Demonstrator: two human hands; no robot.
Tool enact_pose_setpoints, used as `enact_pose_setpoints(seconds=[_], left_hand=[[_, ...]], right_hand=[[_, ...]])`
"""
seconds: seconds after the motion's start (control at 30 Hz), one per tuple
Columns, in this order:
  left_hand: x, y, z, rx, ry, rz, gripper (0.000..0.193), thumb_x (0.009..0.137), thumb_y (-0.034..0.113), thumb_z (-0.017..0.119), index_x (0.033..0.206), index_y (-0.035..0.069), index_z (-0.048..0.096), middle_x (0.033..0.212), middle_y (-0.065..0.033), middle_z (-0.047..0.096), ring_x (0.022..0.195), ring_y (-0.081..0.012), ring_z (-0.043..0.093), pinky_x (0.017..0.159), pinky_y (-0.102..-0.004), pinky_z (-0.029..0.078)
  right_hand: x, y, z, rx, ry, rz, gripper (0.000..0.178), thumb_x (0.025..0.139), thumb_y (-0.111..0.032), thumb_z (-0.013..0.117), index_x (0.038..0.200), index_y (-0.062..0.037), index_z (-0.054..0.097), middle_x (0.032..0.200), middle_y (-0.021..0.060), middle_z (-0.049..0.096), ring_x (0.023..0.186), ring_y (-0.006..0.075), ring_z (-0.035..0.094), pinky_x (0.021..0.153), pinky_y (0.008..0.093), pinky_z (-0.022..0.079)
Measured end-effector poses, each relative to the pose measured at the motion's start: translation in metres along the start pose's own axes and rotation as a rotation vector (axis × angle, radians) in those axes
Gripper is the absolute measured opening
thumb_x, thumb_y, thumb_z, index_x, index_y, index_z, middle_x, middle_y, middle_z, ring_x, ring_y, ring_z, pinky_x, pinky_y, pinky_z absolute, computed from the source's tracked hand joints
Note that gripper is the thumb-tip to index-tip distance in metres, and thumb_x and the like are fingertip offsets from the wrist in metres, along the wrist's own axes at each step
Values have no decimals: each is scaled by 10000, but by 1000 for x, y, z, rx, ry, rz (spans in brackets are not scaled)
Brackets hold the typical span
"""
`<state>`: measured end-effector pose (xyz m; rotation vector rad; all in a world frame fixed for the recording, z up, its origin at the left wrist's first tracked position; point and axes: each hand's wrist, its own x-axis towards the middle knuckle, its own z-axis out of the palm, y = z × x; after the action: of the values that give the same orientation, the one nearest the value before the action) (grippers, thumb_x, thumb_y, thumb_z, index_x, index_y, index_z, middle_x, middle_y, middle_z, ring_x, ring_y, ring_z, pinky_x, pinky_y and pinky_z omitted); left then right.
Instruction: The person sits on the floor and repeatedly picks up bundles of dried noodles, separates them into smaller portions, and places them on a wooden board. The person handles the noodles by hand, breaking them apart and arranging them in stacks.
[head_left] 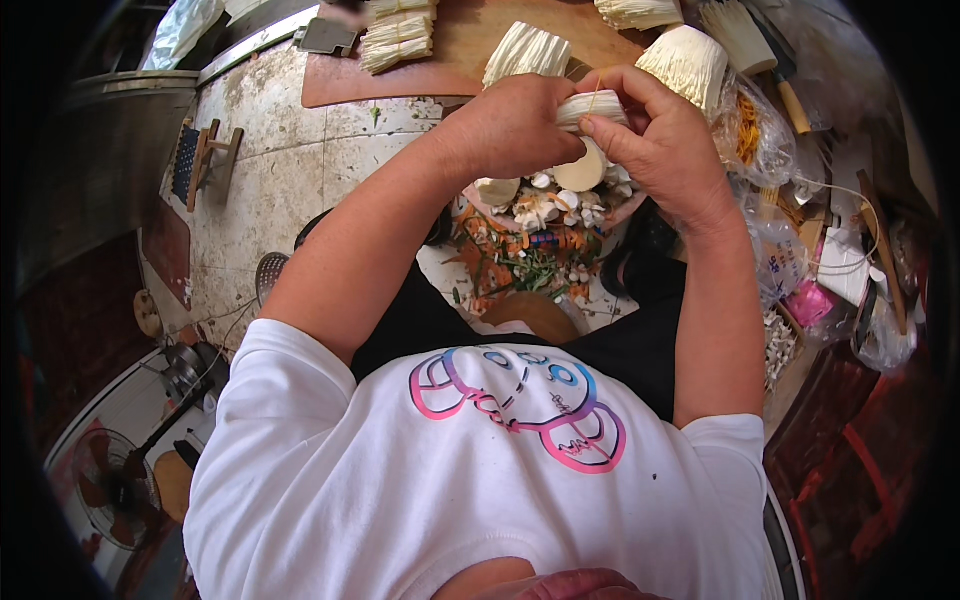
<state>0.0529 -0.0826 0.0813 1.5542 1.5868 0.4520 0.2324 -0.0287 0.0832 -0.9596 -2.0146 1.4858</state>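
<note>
My left hand [515,118] is wrapped round a bundle of thin, pale cream strips [590,108]. My right hand [668,135] pinches the bundle's right end between thumb and fingers, where a thin yellowish band [596,100] crosses it. Just beneath the hands, a round pale piece [582,168] lies on a wide basin heaped with white scraps [548,208]. Beyond them on a brown board [455,65] stand similar bundles, one fanned cream bundle [527,52] behind my left hand and a larger one [685,65] beyond my right. The palm sides of both hands are hidden.
More banded bundles [398,35] lie at the board's far left. A knife with a wooden handle [793,105] rests at the right, near clear plastic bags [765,140], one with orange bands inside. Orange and green scraps [510,262] litter the tiled floor. A small wooden stool [215,160] stands left.
</note>
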Motion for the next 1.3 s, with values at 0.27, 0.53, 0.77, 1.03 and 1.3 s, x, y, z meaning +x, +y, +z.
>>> enact_pose_setpoints(seconds=[0.27, 0.53, 0.77, 1.03, 1.3], left_hand=[[-2, 7, 2, -55, 72, 76, 495, 670, 170, 751, 1105, 20, 570, 980, -168, 675, 920, -280, 657, 835, -348, 515], [-4, 12, 1, -128, 34, 59, 588, 613, 116, 824, 1120, 20, 543, 982, -133, 669, 895, -215, 657, 814, -326, 521], [-6, 15, -3, -101, -2, 71, 650, 588, 131, 841, 1146, 11, 530, 987, -146, 669, 916, -239, 661, 822, -332, 525], [-2, 1, -19, -63, 33, 19, 681, 681, 216, 808, 1245, 4, 490, 1086, -161, 649, 947, -227, 649, 825, -312, 516], [16, -103, -84, 131, 272, -82, 453, 733, 277, 671, 1103, 26, 600, 882, -115, 638, 784, -201, 606, 717, -311, 485]], right_hand=[[-1, -6, 0, 47, -41, 51, 274, 756, -155, 702, 1009, -74, 635, 808, 19, 643, 727, 81, 589, 657, 253, 497], [-1, -15, 0, 182, -117, 194, 264, 768, -136, 696, 1016, -55, 657, 744, 19, 641, 609, 64, 588, 555, 221, 488], [-3, -24, -2, 270, -183, 290, 292, 779, -114, 688, 1054, -29, 645, 748, 38, 648, 558, 70, 589, 494, 205, 482], [0, -15, -2, 305, -90, 253, 408, 818, -135, 657, 1203, -26, 575, 825, 45, 643, 617, 69, 603, 504, 195, 461], [-2, -12, 1, 195, -9, 332, 414, 864, -154, 634, 1254, -41, 554, 998, 50, 615, 694, 60, 573, 587, 184, 462]])
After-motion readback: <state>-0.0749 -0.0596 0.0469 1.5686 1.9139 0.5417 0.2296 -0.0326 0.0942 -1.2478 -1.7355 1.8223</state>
